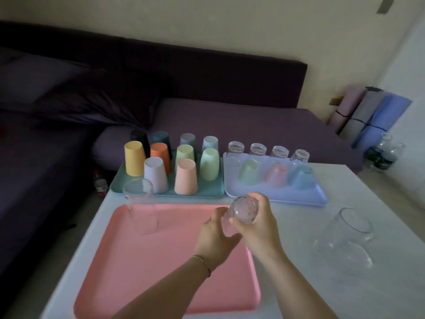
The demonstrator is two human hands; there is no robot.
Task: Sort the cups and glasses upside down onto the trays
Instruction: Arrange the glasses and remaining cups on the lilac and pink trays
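both hands are gripping one clear glass (243, 209) above the pink tray's (142, 261) far right corner: right hand (257, 223) wrapping its upper end, left hand (215, 238) curling around its lower end.

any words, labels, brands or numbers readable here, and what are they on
No text can be read.
Small bottle below the left edge of the table: red label, too blurred to read.
Bottles beyond the table at far right: dark labels, too blurred to read.
Clear glass held by the left hand and right hand: no print shows.
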